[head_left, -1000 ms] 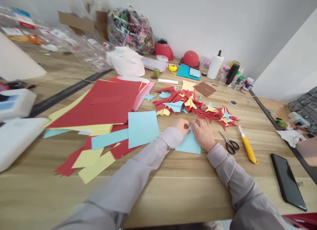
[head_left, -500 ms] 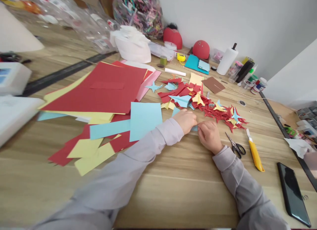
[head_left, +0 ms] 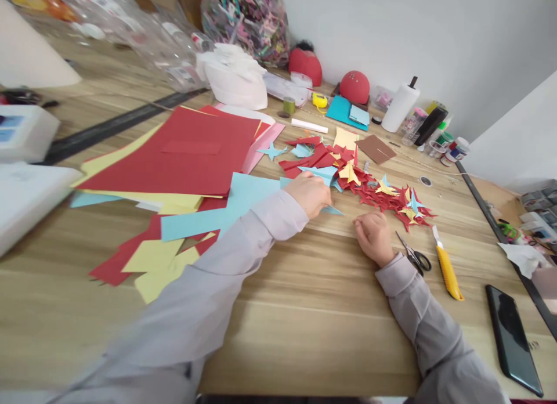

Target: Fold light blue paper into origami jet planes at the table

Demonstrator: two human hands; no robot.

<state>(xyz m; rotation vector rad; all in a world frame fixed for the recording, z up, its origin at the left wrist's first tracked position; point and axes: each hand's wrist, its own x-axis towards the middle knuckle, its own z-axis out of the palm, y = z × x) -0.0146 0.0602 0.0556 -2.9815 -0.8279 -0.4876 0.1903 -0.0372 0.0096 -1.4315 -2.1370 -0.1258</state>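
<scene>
My left hand (head_left: 308, 194) is closed on a piece of light blue paper (head_left: 334, 210). The paper's pointed end sticks out to the right of the fingers, and the hand hides most of the piece. To the right, my right hand (head_left: 375, 237) rests on the table with its fingers curled shut; nothing shows in them. Just beyond my hands lies a pile of folded red paper stars (head_left: 376, 198), with some yellow and blue ones mixed in. A square sheet of light blue paper (head_left: 250, 190) lies left of my left hand, partly under my forearm.
Large red sheets (head_left: 195, 160) are stacked at the left, with yellow scraps (head_left: 150, 256) below. Black scissors (head_left: 415, 258), a yellow utility knife (head_left: 448, 270) and a black phone (head_left: 511, 334) lie at the right. Bottles and jars stand along the wall, near a white bottle (head_left: 401, 107).
My left hand has moved left, away from my right hand, carrying the blue paper. My right hand has shifted slightly right. The blue square sheet now sits more under my left forearm.
</scene>
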